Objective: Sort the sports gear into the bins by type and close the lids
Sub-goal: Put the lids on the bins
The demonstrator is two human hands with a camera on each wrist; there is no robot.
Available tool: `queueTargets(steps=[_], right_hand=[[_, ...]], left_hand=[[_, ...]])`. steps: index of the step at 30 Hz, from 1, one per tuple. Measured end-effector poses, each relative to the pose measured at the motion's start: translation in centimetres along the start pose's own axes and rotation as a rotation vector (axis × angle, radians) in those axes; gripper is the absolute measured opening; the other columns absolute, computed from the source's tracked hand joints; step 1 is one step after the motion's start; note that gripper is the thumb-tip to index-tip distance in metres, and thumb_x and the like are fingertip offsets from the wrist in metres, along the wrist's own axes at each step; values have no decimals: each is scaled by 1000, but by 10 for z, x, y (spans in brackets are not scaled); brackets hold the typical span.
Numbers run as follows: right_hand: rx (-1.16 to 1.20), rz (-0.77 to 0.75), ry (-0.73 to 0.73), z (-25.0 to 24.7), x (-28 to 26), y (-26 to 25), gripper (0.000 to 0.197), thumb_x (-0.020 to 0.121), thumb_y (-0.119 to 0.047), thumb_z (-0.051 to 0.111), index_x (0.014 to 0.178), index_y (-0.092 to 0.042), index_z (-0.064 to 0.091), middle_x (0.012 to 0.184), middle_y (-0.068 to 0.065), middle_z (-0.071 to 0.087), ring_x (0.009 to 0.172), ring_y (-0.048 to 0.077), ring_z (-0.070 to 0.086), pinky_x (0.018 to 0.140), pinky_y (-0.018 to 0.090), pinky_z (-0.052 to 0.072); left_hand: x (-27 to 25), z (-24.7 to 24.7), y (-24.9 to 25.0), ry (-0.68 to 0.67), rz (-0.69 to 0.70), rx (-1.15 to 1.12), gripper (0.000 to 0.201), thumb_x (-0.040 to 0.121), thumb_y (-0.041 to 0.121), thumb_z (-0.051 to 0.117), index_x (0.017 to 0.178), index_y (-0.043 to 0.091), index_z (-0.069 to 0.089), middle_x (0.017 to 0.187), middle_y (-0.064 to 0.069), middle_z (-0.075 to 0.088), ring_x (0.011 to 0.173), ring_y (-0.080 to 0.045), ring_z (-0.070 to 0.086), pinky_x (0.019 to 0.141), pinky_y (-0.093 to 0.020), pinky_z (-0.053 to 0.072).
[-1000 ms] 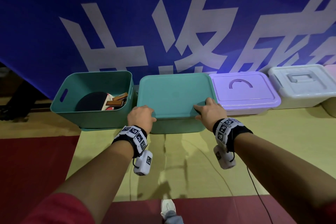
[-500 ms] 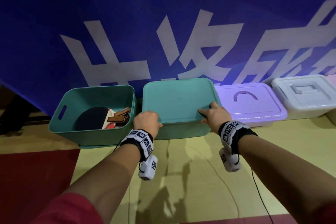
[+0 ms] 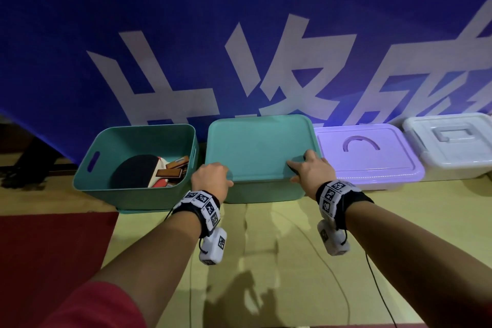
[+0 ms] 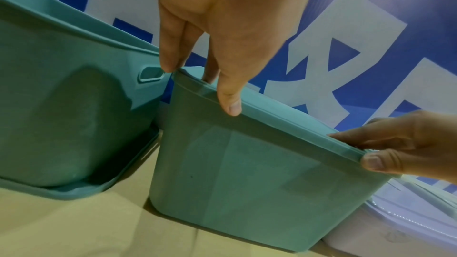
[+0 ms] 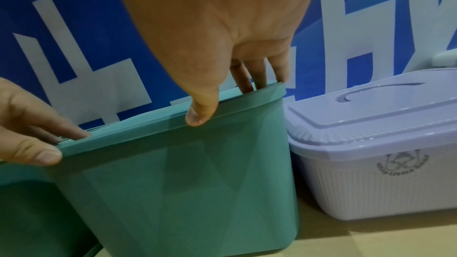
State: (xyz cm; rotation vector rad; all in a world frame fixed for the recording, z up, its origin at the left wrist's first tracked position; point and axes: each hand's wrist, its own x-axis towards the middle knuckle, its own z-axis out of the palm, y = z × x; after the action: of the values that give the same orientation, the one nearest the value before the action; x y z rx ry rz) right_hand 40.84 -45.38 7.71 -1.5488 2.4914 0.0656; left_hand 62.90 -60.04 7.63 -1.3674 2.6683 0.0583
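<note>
A teal lid [image 3: 261, 149] lies on top of the middle teal bin [image 3: 263, 193]. My left hand [image 3: 210, 181] holds its front left corner and my right hand [image 3: 311, 170] its front right corner. In the left wrist view my left hand [image 4: 222, 17] has its fingers on the lid [image 4: 284, 126] and its thumb over the front edge. My right hand [image 5: 210, 17] grips the lid [image 5: 148, 130] the same way. The open teal bin [image 3: 119, 197] at the left holds table tennis paddles [image 3: 135, 170].
A closed purple bin [image 3: 372, 157] and a closed white bin [image 3: 452, 141] stand to the right, all in a row against a blue banner. A teal lid edge [image 3: 138, 211] shows under the open bin. Cables cross the yellow floor; red flooring lies at the left.
Both hands stay on the lid's front corners. The head view has tilted, so the bins sit lower in the picture.
</note>
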Motion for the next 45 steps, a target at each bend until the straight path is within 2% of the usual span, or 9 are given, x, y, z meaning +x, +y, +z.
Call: queueTargets(steps=[3, 8, 13, 20, 24, 29, 38, 42, 45], right_hand=[[-12, -14, 7, 2, 1, 0, 48, 94, -45, 52, 139, -34, 42, 128, 11, 39, 127, 31, 37, 108, 44, 32], [-15, -16, 12, 5, -2, 2, 48, 95, -35, 50, 142, -35, 38, 132, 12, 37, 130, 32, 32, 110, 47, 29], [26, -6, -35, 2, -6, 1, 44, 92, -26, 47, 135, -35, 45, 129, 11, 39, 129, 32, 34, 110, 47, 28], [277, -122, -120, -14, -7, -36, 49, 92, -34, 52, 139, -24, 46, 127, 12, 48, 118, 33, 49, 99, 38, 44], [372, -191, -114, -21, -6, -82, 47, 95, -29, 52, 141, -20, 45, 129, 12, 49, 118, 31, 53, 101, 36, 44], [393, -252, -91, -21, -2, -157, 38, 95, -28, 53, 132, -21, 56, 125, 10, 59, 113, 28, 58, 98, 36, 46], [275, -76, -235, 17, 0, -286, 29, 93, -22, 52, 116, -15, 67, 118, 6, 66, 107, 25, 61, 87, 28, 46], [302, 94, -313, 53, -6, -311, 37, 92, -27, 56, 128, -21, 60, 130, 6, 59, 117, 25, 56, 93, 28, 44], [304, 170, -368, 77, -9, -319, 44, 92, -28, 57, 135, -18, 53, 135, 6, 56, 121, 24, 53, 95, 27, 42]], left_hand=[[-7, 3, 5, -7, -17, -12, 28, 94, 40, 56, 114, 21, 65, 111, 2, 60, 106, -25, 53, 79, -39, 52], [-15, 1, 6, -94, -25, -94, 37, 96, 33, 49, 130, 24, 57, 133, 2, 53, 121, -30, 46, 95, -43, 47], [-38, -10, -1, -137, -94, -202, 41, 86, 33, 54, 127, 34, 61, 127, 1, 64, 115, -26, 58, 96, -40, 50], [-62, -31, -33, -76, -109, -191, 36, 87, 30, 58, 123, 30, 65, 129, 2, 63, 118, -26, 55, 97, -37, 47], [-71, -36, -74, -45, -184, -213, 40, 84, 28, 58, 124, 31, 63, 136, 2, 56, 121, -26, 51, 100, -38, 45], [-80, -29, -149, 39, -284, -266, 32, 88, 26, 57, 118, 31, 66, 126, 0, 57, 116, -26, 51, 98, -40, 44], [-85, 21, -336, 109, -357, -523, 14, 85, 14, 59, 89, 16, 72, 100, -10, 68, 91, -31, 64, 82, -38, 53], [-86, 59, -385, -8, -381, -574, 17, 91, 18, 53, 97, 19, 68, 96, -10, 70, 86, -33, 64, 71, -33, 52], [-81, 87, -400, -82, -390, -635, 24, 93, 18, 50, 111, 17, 65, 107, -12, 70, 96, -34, 63, 78, -33, 51]])
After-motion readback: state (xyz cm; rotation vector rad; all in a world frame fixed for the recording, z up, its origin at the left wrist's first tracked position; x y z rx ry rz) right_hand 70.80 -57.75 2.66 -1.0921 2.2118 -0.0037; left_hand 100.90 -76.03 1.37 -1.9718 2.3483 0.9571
